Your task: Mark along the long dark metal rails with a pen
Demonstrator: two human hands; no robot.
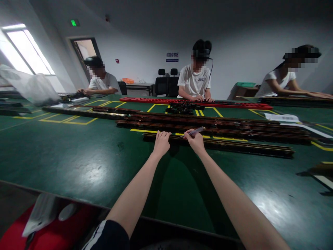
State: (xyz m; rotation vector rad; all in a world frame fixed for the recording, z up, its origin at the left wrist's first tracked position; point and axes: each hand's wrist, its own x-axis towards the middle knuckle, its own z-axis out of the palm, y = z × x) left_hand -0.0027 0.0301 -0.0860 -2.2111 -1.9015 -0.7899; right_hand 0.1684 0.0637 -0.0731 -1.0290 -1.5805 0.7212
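Note:
My right hand (195,140) is closed around a pen (198,131), whose tip points down and left at a long dark rail (239,145). The rail lies crosswise on the green table in front of me and has thin gold-coloured edges. Near the rail's left end, my left hand (162,142) grips it, with the fingers bent over its top. Just behind lies a bundle of several similar long dark strips (223,125). Small markings on the rail are too fine to make out.
Across the green table (78,149), a long red tray (145,100) lies before a co-worker (195,81). A pile of small black parts (179,108) sits mid-table. White papers (282,118) are at right, a plastic bag (39,88) at left. Other people work on both sides.

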